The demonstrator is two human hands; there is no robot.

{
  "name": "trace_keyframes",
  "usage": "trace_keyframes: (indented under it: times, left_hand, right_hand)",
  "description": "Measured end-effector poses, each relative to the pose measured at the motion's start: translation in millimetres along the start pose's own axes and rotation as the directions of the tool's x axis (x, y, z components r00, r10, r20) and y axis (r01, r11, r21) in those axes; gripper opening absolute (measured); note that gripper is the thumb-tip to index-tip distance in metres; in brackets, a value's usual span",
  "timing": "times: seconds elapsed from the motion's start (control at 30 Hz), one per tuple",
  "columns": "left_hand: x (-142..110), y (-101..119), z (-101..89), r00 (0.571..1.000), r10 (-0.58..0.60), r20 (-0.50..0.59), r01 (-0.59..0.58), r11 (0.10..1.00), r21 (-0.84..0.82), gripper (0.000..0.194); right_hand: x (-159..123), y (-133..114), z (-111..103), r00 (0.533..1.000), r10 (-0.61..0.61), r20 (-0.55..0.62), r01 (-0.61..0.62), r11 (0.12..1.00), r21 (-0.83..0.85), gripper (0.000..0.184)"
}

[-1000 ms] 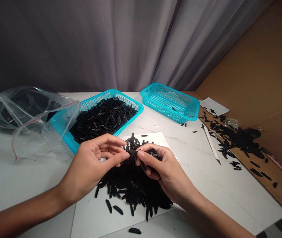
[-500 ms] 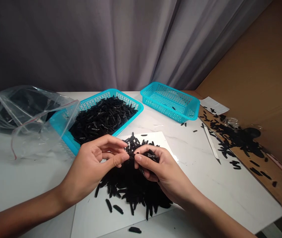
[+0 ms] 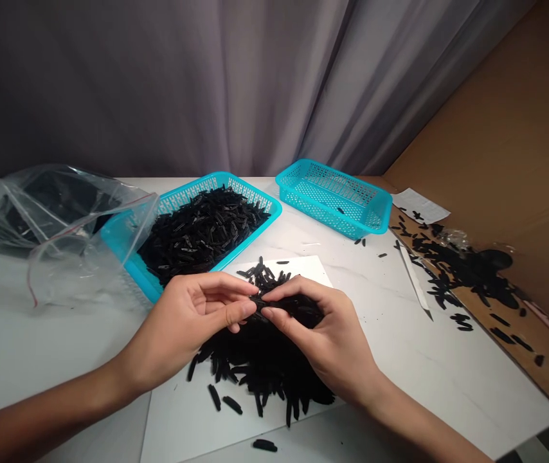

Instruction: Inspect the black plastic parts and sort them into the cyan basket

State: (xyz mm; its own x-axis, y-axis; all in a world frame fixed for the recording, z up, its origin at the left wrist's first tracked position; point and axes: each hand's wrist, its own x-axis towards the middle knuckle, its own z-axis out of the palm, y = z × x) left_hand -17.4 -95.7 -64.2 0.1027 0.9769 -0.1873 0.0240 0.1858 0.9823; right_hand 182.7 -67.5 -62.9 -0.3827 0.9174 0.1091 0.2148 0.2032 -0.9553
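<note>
My left hand and my right hand meet above a heap of small black elongated plastic pieces. Their fingertips pinch one black piece between them. The heap lies on a white board, and part of it is hidden under my hands. Several loose pieces lie at the heap's near edge.
A teal perforated basket full of black pieces stands behind my left hand, with a clear plastic bag against it. A second teal basket stands to the right. Farther right are a white-handled knife and cardboard with scattered pieces.
My hands have moved slightly closer over the heap, and my right hand has turned its fingers flatter around the black piece. The view has shifted a little.
</note>
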Motion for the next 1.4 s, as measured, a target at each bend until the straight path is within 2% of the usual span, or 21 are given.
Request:
trace_keyframes:
  times: [0.13, 0.23, 0.33, 0.4, 0.47, 0.53, 0.7, 0.83, 1.07, 1.27, 1.4]
  left_hand:
    - [1.0, 4.3, 0.0, 1.000, 0.028, -0.009, -0.028, 0.999, 0.023, 0.011]
    - [0.6, 9.0, -0.1, 0.998, 0.041, -0.037, -0.039, 0.998, 0.041, 0.010]
    - [-0.7, 10.6, 0.0, 0.997, 0.051, -0.061, -0.048, 0.998, 0.041, 0.011]
    - [-1.6, 9.4, 0.2, 0.996, 0.059, -0.069, -0.057, 0.998, 0.038, 0.012]
    - [-2.1, 7.3, 0.4, 0.996, 0.061, -0.071, -0.058, 0.997, 0.045, 0.013]
    - [-2.4, 5.2, 0.5, 0.996, 0.058, -0.066, -0.054, 0.997, 0.052, 0.014]
    - [-2.5, 2.1, 0.9, 0.999, 0.039, -0.023, -0.038, 0.999, 0.032, 0.012]
    - [-2.9, 1.0, 2.0, 0.999, 0.033, -0.039, -0.032, 0.999, 0.020, 0.010]
    - [-2.8, 2.1, 1.9, 0.998, 0.039, -0.054, -0.038, 0.999, 0.030, 0.012]
    - [-2.1, 0.3, 2.2, 0.994, 0.072, -0.076, -0.067, 0.995, 0.067, 0.021]
    - [-2.4, -1.8, 3.5, 0.991, 0.102, -0.089, -0.093, 0.991, 0.093, 0.019]
  right_hand:
    - [0.2, -0.4, -1.3, 1.000, -0.011, 0.002, 0.011, 1.000, 0.005, 0.005]
    - [3.2, -1.1, -5.0, 0.988, 0.138, 0.064, -0.146, 0.979, 0.142, 0.012]
    - [6.4, 1.3, -7.8, 0.917, 0.326, 0.231, -0.392, 0.847, 0.360, 0.021]
    - [7.5, 3.6, -7.5, 0.860, 0.375, 0.345, -0.503, 0.736, 0.454, 0.023]
    - [7.3, 5.0, -5.8, 0.828, 0.390, 0.403, -0.555, 0.674, 0.488, 0.024]
    - [6.4, 5.0, -3.5, 0.827, 0.401, 0.394, -0.558, 0.670, 0.490, 0.026]
    - [4.5, 2.8, -0.7, 0.875, 0.368, 0.316, -0.476, 0.774, 0.418, 0.028]
    - [3.7, 2.6, -0.6, 0.889, 0.347, 0.297, -0.440, 0.825, 0.354, 0.027]
    - [3.9, 2.8, -1.5, 0.895, 0.315, 0.316, -0.411, 0.858, 0.307, 0.025]
    - [6.2, 3.1, -3.5, 0.889, 0.329, 0.317, -0.429, 0.840, 0.332, 0.026]
    - [6.0, 3.4, -4.1, 0.889, 0.318, 0.331, -0.422, 0.848, 0.319, 0.024]
